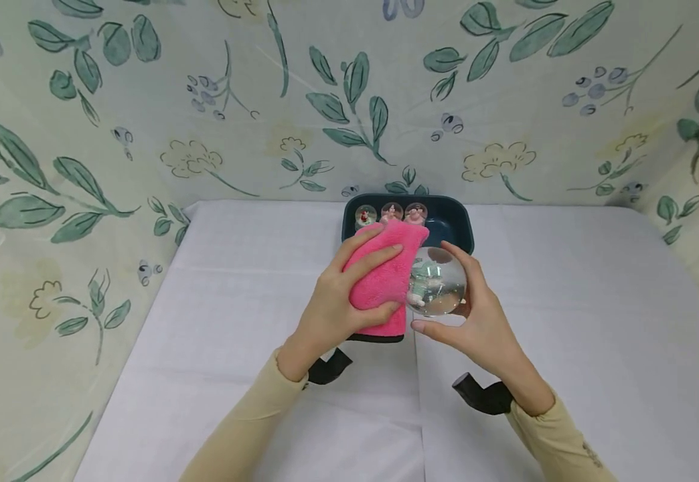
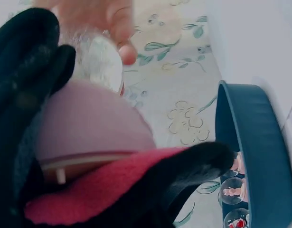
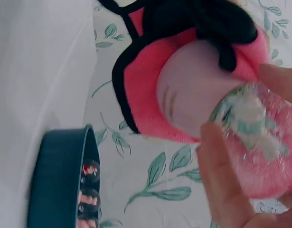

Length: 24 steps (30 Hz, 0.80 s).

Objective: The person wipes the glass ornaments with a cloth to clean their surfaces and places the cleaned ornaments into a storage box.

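Observation:
A snow globe [image 1: 436, 281] with a clear ball and pale green and white figures inside lies tilted on its side between both hands. Its smooth pink base [image 2: 96, 121] shows in the left wrist view, wrapped by a pink cloth [image 1: 382, 284] with dark edging. My left hand [image 1: 340, 291] grips the cloth around the base, fingers spread over its top. Around the clear ball curl the thumb and fingers of my right hand [image 1: 485, 321]; in the right wrist view its fingers [image 3: 221, 171] lie at the glass. The cloth hides most of the base from the head view.
Behind the hands stands a dark blue tray [image 1: 458, 224] holding three small snow globes [image 1: 392, 212] in a row on its left side. A white cloth covers the table [image 1: 253, 288]. Leaf-patterned fabric [image 1: 235, 100] hangs behind and along the sides. Black camera mounts [image 1: 482, 395] sit at both wrists.

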Tool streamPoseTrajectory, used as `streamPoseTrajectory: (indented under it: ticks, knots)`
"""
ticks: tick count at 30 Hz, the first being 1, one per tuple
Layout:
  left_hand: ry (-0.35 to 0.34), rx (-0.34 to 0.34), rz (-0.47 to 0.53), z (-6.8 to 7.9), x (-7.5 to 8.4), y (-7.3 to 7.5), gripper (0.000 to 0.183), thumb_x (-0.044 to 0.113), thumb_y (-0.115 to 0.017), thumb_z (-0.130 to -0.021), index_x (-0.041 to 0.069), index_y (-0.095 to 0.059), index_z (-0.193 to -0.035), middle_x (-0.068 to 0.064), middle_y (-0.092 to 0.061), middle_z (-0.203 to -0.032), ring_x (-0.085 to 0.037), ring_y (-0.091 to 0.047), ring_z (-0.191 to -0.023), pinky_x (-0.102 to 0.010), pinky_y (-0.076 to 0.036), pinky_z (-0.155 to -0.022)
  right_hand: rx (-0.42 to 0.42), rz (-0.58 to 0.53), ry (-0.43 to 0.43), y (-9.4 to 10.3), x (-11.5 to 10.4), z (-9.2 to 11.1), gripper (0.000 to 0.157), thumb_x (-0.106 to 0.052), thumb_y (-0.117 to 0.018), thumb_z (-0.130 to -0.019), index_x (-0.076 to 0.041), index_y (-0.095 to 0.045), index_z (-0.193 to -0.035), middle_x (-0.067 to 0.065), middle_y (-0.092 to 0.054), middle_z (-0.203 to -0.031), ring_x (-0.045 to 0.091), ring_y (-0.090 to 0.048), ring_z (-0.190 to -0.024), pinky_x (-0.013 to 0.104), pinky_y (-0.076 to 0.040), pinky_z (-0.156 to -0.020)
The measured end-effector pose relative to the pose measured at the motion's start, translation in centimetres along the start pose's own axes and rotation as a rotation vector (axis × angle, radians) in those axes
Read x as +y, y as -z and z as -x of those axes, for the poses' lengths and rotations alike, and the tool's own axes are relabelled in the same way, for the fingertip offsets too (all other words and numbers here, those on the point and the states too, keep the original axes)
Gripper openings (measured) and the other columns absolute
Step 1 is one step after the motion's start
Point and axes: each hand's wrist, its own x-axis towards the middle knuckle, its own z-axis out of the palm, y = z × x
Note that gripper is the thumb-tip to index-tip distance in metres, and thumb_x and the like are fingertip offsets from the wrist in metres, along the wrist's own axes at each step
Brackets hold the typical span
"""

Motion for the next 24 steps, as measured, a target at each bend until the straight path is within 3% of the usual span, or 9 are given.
streamPoseTrajectory:
  ticks: [3, 6, 10, 12, 15, 17, 19, 21, 24]
  knots:
    - [0.048, 0.002, 0.082, -0.1, 0.0, 0.5, 0.066, 0.014, -0.081, -0.072, 0.013, -0.056, -0.132, -0.001, -0.037, -0.145, -0.018, -0.036, -0.13, -0.029, -0.053, -0.082, -0.027, 0.134, 0.199, 0.7, 0.5, -0.5, 0.092, -0.032, -0.083, -0.074, -0.011, -0.031, -0.147, 0.013, -0.044, -0.136, 0.021, -0.049, -0.11, 0.021, -0.052, -0.076]
    - [0.053, -0.024, 0.121, -0.2, 0.1, 0.6, 0.064, 0.016, -0.079, -0.073, 0.013, -0.055, -0.133, -0.001, -0.039, -0.144, -0.018, -0.039, -0.127, -0.03, -0.053, -0.081, 0.025, 0.218, 0.407, 1.2, 1.1, -1.1, 0.086, -0.056, -0.072, -0.075, -0.004, -0.043, -0.138, 0.017, -0.049, -0.129, 0.02, -0.048, -0.115, 0.017, -0.046, -0.084]
    - [0.006, -0.033, 0.052, -0.2, 0.4, 0.2, 0.063, 0.017, -0.079, -0.074, 0.014, -0.055, -0.133, -0.004, -0.038, -0.144, -0.019, -0.037, -0.129, -0.028, -0.052, -0.083, 0.113, 0.156, 0.513, 0.8, 1.6, -1.5, 0.082, -0.056, -0.074, -0.074, 0.004, -0.051, -0.126, 0.02, -0.055, -0.12, 0.017, -0.051, -0.112, 0.015, -0.046, -0.084]
    - [-0.03, -0.027, -0.023, -0.2, 0.4, -0.2, 0.064, 0.018, -0.08, -0.074, 0.013, -0.054, -0.133, -0.005, -0.037, -0.145, -0.02, -0.035, -0.131, -0.027, -0.051, -0.085, 0.166, 0.105, 0.432, 0.4, 1.6, -1.3, 0.077, -0.04, -0.082, -0.072, 0.006, -0.052, -0.126, 0.02, -0.057, -0.115, 0.014, -0.054, -0.105, 0.013, -0.049, -0.076]
    - [-0.083, -0.028, -0.144, -0.1, 0.5, -0.9, 0.064, 0.02, -0.081, -0.075, 0.012, -0.055, -0.133, -0.009, -0.037, -0.145, -0.022, -0.035, -0.132, -0.028, -0.049, -0.089, 0.215, 0.005, 0.157, -0.1, 1.3, -0.9, 0.065, -0.017, -0.081, -0.074, 0.003, -0.051, -0.128, 0.016, -0.058, -0.115, 0.016, -0.056, -0.096, 0.015, -0.051, -0.068]
    - [-0.096, -0.026, -0.182, 0.1, 0.5, -1.3, 0.063, 0.022, -0.081, -0.076, 0.012, -0.055, -0.132, -0.01, -0.037, -0.145, -0.022, -0.036, -0.132, -0.028, -0.048, -0.09, 0.202, -0.047, -0.037, -0.2, 0.8, -0.6, 0.061, -0.007, -0.075, -0.076, -0.001, -0.049, -0.131, 0.014, -0.056, -0.118, 0.02, -0.055, -0.094, 0.017, -0.052, -0.069]
    - [-0.083, -0.023, -0.179, 0.2, 0.4, -1.4, 0.062, 0.021, -0.081, -0.075, 0.012, -0.056, -0.132, -0.009, -0.038, -0.144, -0.022, -0.036, -0.131, -0.027, -0.049, -0.09, 0.142, -0.068, -0.168, -0.1, 0.4, -0.3, 0.06, -0.012, -0.071, -0.081, -0.006, -0.045, -0.134, 0.013, -0.051, -0.124, 0.024, -0.052, -0.099, 0.02, -0.053, -0.07]
    - [-0.05, -0.014, -0.137, 0.2, 0.3, -1.2, 0.063, 0.019, -0.081, -0.075, 0.013, -0.056, -0.132, -0.007, -0.038, -0.145, -0.021, -0.036, -0.131, -0.027, -0.05, -0.087, 0.038, -0.058, -0.187, 0.3, 0.3, -0.2, 0.07, -0.013, -0.073, -0.082, -0.01, -0.037, -0.142, 0.013, -0.045, -0.131, 0.027, -0.052, -0.103, 0.022, -0.053, -0.072]
    - [0.008, -0.009, -0.025, 0.2, -0.1, -0.5, 0.065, 0.015, -0.081, -0.074, 0.014, -0.055, -0.133, -0.004, -0.038, -0.145, -0.018, -0.036, -0.13, -0.027, -0.052, -0.083, -0.075, -0.006, -0.047, 0.8, 0.3, 0.0, 0.091, -0.005, -0.08, -0.075, -0.014, -0.027, -0.148, 0.015, -0.04, -0.137, 0.027, -0.056, -0.101, 0.024, -0.055, -0.071]
